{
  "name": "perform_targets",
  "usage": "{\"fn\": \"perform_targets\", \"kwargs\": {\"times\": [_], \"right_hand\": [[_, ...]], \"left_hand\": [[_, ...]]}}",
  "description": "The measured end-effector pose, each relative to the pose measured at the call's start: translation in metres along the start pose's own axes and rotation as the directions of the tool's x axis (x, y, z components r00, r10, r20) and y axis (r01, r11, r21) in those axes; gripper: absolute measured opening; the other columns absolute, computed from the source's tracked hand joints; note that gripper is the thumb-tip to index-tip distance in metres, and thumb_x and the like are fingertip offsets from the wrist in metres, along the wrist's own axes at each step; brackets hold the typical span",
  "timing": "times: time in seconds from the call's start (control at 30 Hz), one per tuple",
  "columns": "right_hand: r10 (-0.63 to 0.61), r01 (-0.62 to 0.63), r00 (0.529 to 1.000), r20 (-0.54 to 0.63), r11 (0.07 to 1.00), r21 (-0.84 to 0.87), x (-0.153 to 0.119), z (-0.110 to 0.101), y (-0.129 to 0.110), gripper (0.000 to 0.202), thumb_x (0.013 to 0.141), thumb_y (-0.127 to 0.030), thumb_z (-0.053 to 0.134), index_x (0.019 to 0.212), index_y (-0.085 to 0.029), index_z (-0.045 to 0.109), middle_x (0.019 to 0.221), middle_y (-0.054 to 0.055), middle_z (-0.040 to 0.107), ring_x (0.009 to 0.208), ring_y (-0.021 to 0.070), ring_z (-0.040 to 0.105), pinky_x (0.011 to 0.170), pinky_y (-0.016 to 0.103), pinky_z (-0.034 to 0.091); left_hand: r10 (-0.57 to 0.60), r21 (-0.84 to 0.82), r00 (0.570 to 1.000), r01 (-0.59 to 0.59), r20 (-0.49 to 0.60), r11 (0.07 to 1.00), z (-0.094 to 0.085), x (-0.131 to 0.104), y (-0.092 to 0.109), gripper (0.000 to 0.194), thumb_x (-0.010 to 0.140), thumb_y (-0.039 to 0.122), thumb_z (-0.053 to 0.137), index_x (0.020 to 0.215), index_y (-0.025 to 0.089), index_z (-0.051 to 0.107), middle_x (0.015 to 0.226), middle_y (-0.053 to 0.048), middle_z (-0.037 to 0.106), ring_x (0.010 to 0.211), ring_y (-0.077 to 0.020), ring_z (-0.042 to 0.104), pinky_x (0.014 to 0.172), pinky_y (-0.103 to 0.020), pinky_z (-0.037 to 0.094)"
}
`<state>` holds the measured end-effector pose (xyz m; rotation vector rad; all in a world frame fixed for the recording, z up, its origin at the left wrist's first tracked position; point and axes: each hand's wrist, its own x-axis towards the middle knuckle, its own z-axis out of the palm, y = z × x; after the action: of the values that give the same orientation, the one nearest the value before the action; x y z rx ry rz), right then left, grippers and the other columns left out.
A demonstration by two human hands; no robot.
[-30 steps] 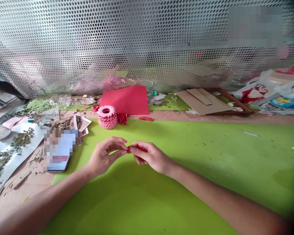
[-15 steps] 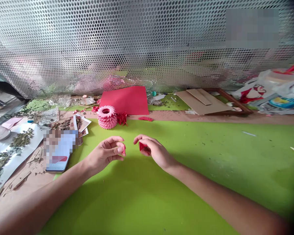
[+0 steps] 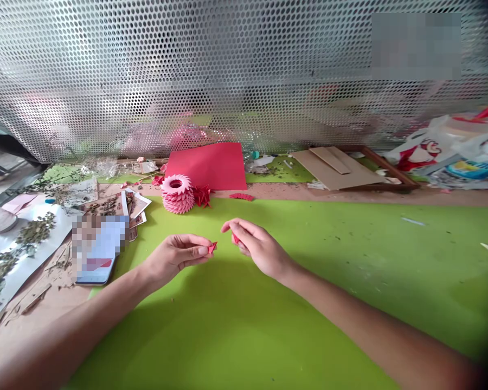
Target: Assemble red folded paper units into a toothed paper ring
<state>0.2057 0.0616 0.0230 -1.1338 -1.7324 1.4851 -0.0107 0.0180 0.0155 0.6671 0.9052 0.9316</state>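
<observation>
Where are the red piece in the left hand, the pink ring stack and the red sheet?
Red piece [image 3: 212, 248]: head view, its middle.
Pink ring stack [image 3: 178, 202]: head view, its front side.
Red sheet [image 3: 208, 167]: head view, its centre.

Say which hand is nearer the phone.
Left. The left hand is to the right of the phone, with a gap; the right hand is farther off, same side.

The left hand [image 3: 179, 252] and right hand [image 3: 260, 244] are bare, with slender fingers, and the bare left forearm [image 3: 85, 319] and right forearm [image 3: 361, 319] taper smoothly toward narrow wrists.
</observation>
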Motion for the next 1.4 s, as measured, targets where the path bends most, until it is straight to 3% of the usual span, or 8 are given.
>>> {"fn": "perform_targets", "kwargs": {"times": [0.17,0.37,0.43,0.57,0.67,0.77,1.0,1.4], "right_hand": [[-0.044,0.042,0.998,0.035,0.998,0.042,-0.005,0.002,-0.005,0.035,0.094,-0.05,0.054,0.115,-0.022,0.052,0.086,0.001,0.061,0.062,0.0126,0.047,0.058,0.027,0.041],[-0.265,0.254,0.963,-0.053,0.954,-0.158,-0.013,0.009,-0.011,0.019,0.091,-0.04,0.065,0.094,-0.021,0.066,0.087,0.005,0.072,0.073,0.0175,0.065,0.064,0.029,0.051],[-0.438,0.403,0.896,-0.077,0.873,-0.275,-0.017,0.01,-0.012,0.011,0.091,-0.032,0.066,0.092,-0.022,0.07,0.088,0.005,0.074,0.073,0.0168,0.067,0.058,0.026,0.05],[-0.738,0.674,0.674,-0.024,0.628,-0.389,-0.023,0.01,-0.017,0.009,0.089,-0.014,0.067,0.095,-0.02,0.069,0.084,0.004,0.076,0.071,0.0137,0.07,0.06,0.023,0.055],[-0.854,0.778,0.516,0.068,0.434,-0.454,-0.025,0.008,-0.023,0.019,0.086,-0.005,0.069,0.098,-0.019,0.068,0.084,0.004,0.078,0.074,0.0134,0.072,0.068,0.024,0.059],[-0.891,0.812,0.435,0.132,0.325,-0.484,-0.026,0.007,-0.025,0.022,0.084,-0.004,0.07,0.101,-0.019,0.067,0.083,0.003,0.078,0.074,0.0136,0.073,0.068,0.024,0.06],[-0.889,0.81,0.428,0.163,0.297,-0.506,-0.027,0.007,-0.022,0.018,0.086,-0.006,0.069,0.1,-0.018,0.066,0.082,0.004,0.078,0.075,0.0135,0.074,0.069,0.024,0.06],[-0.89,0.807,0.431,0.145,0.309,-0.503,-0.026,0.007,-0.02,0.021,0.084,-0.005,0.071,0.1,-0.017,0.066,0.083,0.004,0.077,0.076,0.0142,0.074,0.069,0.025,0.06]], "left_hand": [[0.04,-0.039,0.998,-0.041,-0.041,0.998,-0.003,0.004,0.002,0.039,0.052,0.025,0.096,0.086,0.017,0.078,0.082,-0.001,0.076,0.075,-0.0105,0.069,0.08,-0.023,0.055],[0.166,0.159,0.986,-0.163,-0.006,0.974,0.0,0.001,0.003,0.029,0.059,0.028,0.092,0.08,0.015,0.077,0.076,-0.001,0.074,0.069,-0.0101,0.066,0.073,-0.022,0.054],[0.237,0.252,0.971,-0.237,0.03,0.938,0.002,-0.002,0.002,0.026,0.063,0.03,0.09,0.076,0.014,0.075,0.076,-0.003,0.075,0.07,-0.0115,0.067,0.073,-0.023,0.054],[0.403,0.358,0.908,-0.417,0.115,0.836,0.006,-0.01,-0.002,0.022,0.074,0.033,0.084,0.081,0.015,0.073,0.08,-0.005,0.077,0.075,-0.0155,0.073,0.073,-0.025,0.058],[0.553,0.508,0.814,-0.558,0.18,0.656,0.007,-0.015,-0.004,0.011,0.081,0.025,0.078,0.082,0.016,0.073,0.083,-0.005,0.079,0.078,-0.0156,0.074,0.075,-0.023,0.058],[0.614,0.563,0.753,-0.621,0.236,0.545,0.008,-0.019,-0.004,0.004,0.083,0.019,0.075,0.086,0.017,0.073,0.086,-0.004,0.08,0.08,-0.0154,0.076,0.076,-0.022,0.059],[0.633,0.547,0.715,-0.671,0.296,0.501,0.01,-0.021,-0.003,0.005,0.085,0.013,0.072,0.088,0.017,0.071,0.088,-0.003,0.08,0.082,-0.0148,0.076,0.077,-0.02,0.061],[0.635,0.528,0.713,-0.677,0.297,0.513,0.009,-0.021,-0.003,0.008,0.084,0.011,0.073,0.089,0.018,0.071,0.091,-0.002,0.08,0.085,-0.0134,0.076,0.079,-0.018,0.061]]}}
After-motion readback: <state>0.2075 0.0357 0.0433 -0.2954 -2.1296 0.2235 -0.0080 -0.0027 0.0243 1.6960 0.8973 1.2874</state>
